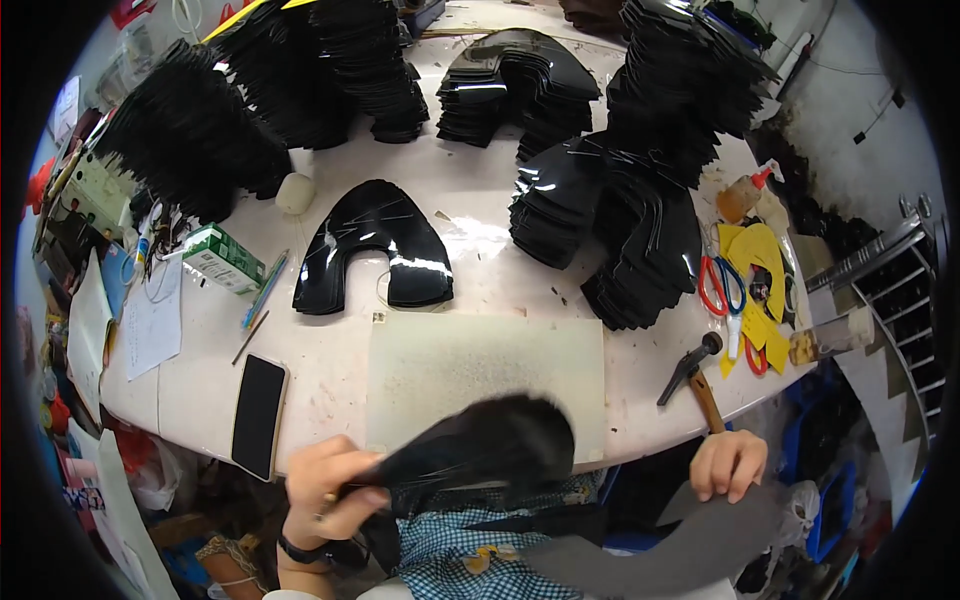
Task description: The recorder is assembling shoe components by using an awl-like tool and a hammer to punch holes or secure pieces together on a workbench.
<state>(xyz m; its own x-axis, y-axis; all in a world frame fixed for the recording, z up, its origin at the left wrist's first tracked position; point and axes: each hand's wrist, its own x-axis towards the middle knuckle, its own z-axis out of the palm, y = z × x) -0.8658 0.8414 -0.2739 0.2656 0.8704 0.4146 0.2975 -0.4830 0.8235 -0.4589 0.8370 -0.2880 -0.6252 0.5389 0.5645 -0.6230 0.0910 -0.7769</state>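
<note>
My left hand (335, 490) pinches one end of a black curved piece (490, 440), which looks like a shoe-upper cutting. It hangs over the near table edge and is smeared by motion. At the right, my right hand (728, 466) grips the end of a flat grey curved piece (680, 550), held below the table edge over the lap. Between them lies a pale rectangular board (490, 350) with a speckled middle. Just beyond that board sits a low stack of glossy black U-shaped pieces (375, 230).
Taller stacks of black pieces (600, 200) fill the back and right. A phone (260, 415), a green box (222, 258) and pens (265, 290) lie on the left. A hammer (700, 375), scissors (725, 290), yellow scraps (750, 265) and a spray bottle (745, 195) are at the right.
</note>
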